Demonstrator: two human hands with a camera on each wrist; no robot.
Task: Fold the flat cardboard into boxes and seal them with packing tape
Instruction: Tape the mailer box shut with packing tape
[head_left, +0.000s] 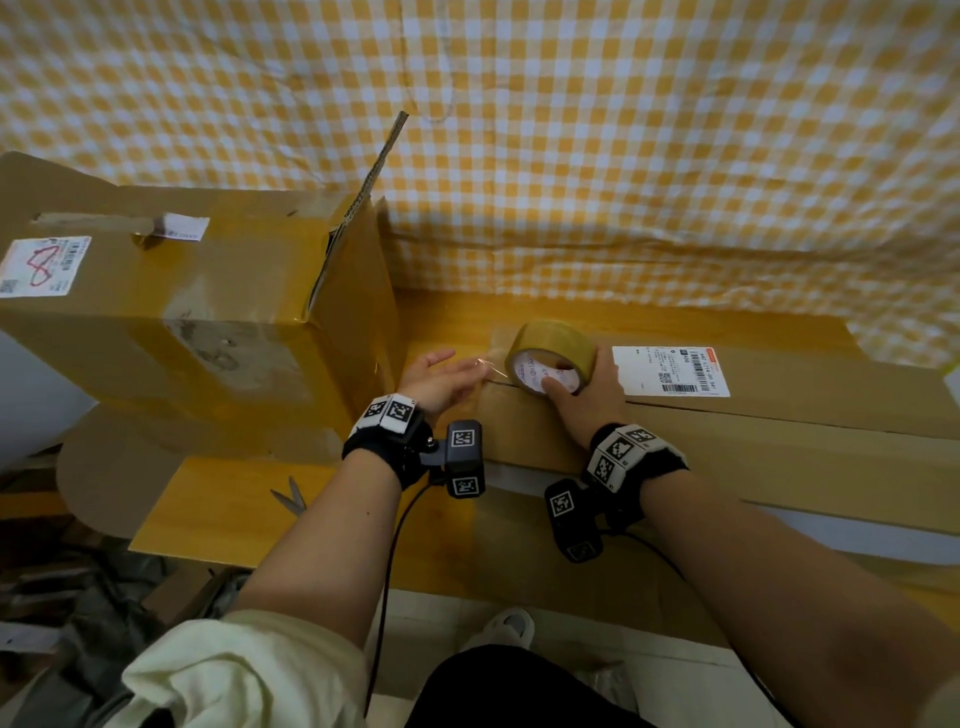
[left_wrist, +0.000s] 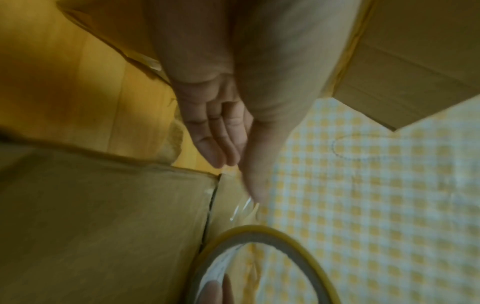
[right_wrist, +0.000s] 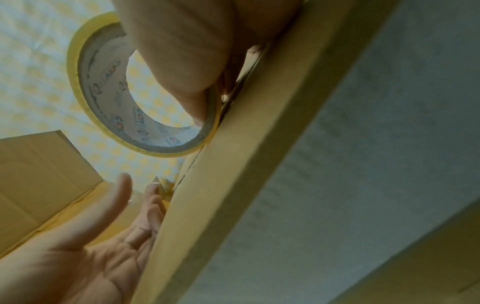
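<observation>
I'm taping the seam on the long box lying on the bench: left hand, grip released, fingers flat on the free tape end; right hand clasping the tape roll. Next I'm probably dragging the roll rightward along the seam.

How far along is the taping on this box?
Done: the flaps of the box are folded shut along a centre seam. In hand: the right hand grips the tape roll on the seam, and the left hand presses the free end down. Left: most of the seam looks untaped.
</observation>
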